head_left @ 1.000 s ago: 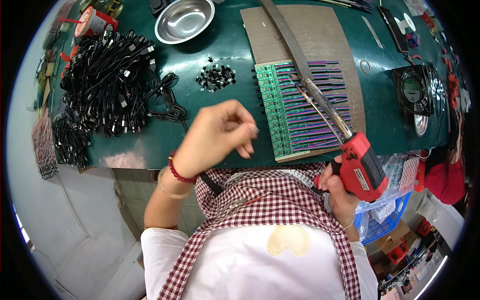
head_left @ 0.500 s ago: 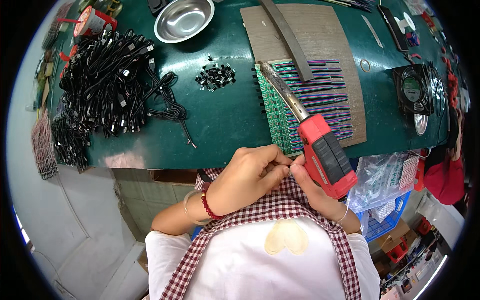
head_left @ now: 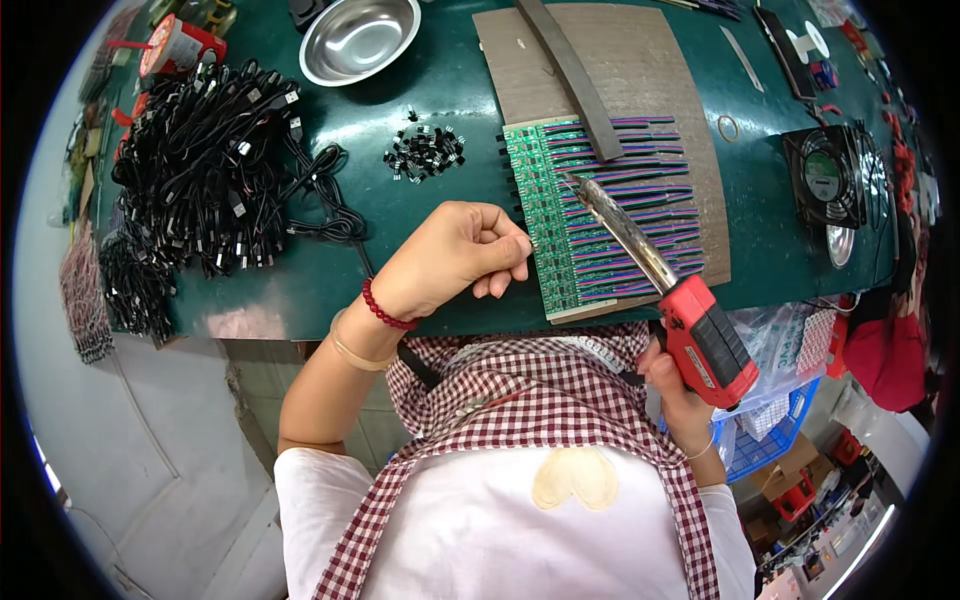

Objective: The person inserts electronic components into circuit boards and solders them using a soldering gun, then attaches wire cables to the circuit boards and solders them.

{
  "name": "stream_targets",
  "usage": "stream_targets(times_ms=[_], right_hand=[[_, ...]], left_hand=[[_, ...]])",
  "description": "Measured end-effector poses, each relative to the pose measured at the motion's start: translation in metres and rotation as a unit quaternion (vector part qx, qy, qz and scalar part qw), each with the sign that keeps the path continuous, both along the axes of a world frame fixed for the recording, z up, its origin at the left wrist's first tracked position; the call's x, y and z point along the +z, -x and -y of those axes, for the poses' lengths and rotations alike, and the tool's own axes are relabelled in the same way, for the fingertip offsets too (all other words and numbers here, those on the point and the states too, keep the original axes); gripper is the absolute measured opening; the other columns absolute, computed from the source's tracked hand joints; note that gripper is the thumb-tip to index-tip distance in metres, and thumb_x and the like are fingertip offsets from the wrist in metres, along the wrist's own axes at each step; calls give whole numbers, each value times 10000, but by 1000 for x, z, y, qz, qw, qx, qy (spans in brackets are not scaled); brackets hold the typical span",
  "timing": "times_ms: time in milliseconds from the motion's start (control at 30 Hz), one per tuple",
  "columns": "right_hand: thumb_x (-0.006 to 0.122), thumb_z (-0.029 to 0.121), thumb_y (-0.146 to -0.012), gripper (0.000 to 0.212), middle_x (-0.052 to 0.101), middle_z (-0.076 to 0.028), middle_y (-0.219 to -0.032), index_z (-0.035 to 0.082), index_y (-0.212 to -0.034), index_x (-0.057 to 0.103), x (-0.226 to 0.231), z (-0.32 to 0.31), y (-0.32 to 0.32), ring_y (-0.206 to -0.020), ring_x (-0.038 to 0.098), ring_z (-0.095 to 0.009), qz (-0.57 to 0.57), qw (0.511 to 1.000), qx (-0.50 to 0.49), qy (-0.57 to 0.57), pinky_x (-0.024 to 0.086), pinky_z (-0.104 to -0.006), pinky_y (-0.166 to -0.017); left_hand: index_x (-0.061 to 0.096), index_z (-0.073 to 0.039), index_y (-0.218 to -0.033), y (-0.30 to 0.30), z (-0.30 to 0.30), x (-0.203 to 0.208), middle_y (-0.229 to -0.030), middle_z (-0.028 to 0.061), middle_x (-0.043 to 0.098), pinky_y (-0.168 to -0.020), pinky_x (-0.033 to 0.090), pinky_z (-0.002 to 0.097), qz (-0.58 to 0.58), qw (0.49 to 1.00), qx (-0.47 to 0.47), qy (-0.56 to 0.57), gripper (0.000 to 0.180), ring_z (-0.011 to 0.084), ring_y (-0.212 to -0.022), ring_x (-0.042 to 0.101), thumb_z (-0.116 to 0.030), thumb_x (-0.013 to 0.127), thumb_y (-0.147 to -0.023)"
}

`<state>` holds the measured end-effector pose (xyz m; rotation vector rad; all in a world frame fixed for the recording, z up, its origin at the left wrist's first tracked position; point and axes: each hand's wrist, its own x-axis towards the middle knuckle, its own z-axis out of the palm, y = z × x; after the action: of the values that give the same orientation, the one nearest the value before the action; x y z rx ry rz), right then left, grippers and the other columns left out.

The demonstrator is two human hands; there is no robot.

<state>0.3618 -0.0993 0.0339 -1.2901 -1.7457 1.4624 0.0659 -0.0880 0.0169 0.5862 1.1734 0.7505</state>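
My left hand [head_left: 462, 255] is over the table's near part, at the left edge of a green circuit board panel [head_left: 553, 230]. Its thumb and forefinger are pinched together with the other fingers curled; whatever lies between the tips is too small to make out. My right hand [head_left: 682, 398] grips a red and black soldering gun [head_left: 705, 340] by its handle, low at the table's front edge. The gun's metal barrel [head_left: 628, 232] slants up and left, its tip over the panel. Rows of multicoloured wires [head_left: 640, 190] run right from the panel, and black connectors line its left side.
A grey metal bar [head_left: 575, 80] lies across the brown board [head_left: 650, 70] and the wires. Small black parts [head_left: 425, 152] are heaped left of the panel. Farther left sits a pile of black cables [head_left: 200, 170]. A steel bowl [head_left: 360, 40] and a black fan [head_left: 825, 175] stand farther out.
My hands have parted. The left one has risen from the table edge to beside the panel's left side. The right one has shifted right and down, taking the soldering gun with it.
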Motion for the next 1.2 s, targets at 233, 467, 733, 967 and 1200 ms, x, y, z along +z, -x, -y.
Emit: stream_targets(times_ms=[233,467,733,967,1200], right_hand=[[674,127,-800,185,571,-36,-766,10,-929,612,-15,13,-26,-675,537,-139,-31,996,-39,76,433,-280,-601],[711,159,-736,194,601,-85,-792,33,-859,631,-17,16,-26,-662,581,-212,26,1000,4,13,447,-303,-581],[721,170,-715,225,606,-83,-806,34,-872,632,-16,13,-22,-636,584,-202,46,999,15,0,444,-305,-554],[720,158,-694,242,605,-89,-818,28,-877,631,-17,12,-20,-631,583,-210,50,998,25,-14,443,-304,-546],[719,155,-697,235,600,-88,-812,28,-874,630,-16,10,-21,-631,580,-204,60,997,39,4,437,-304,-541]], left_hand=[[572,44,-848,0,0,-2,-720,73,624,-457,415,176,-9,1000,14,-17,147,62,-536,539,-100,579,-881],[547,25,-809,-4,-2,-6,-694,72,613,-436,397,174,-33,999,30,-4,110,56,-512,524,-76,573,-842],[514,-10,-775,-5,-5,-7,-657,56,601,-412,372,167,-54,998,22,-3,109,46,-475,503,-81,570,-836],[515,-14,-786,-1,-8,-9,-662,47,591,-410,346,164,-46,999,-1,1,93,39,-479,490,-74,562,-841],[514,-21,-781,1,-9,-8,-665,39,586,-412,338,160,-37,999,-17,3,118,36,-483,484,-95,577,-848]])
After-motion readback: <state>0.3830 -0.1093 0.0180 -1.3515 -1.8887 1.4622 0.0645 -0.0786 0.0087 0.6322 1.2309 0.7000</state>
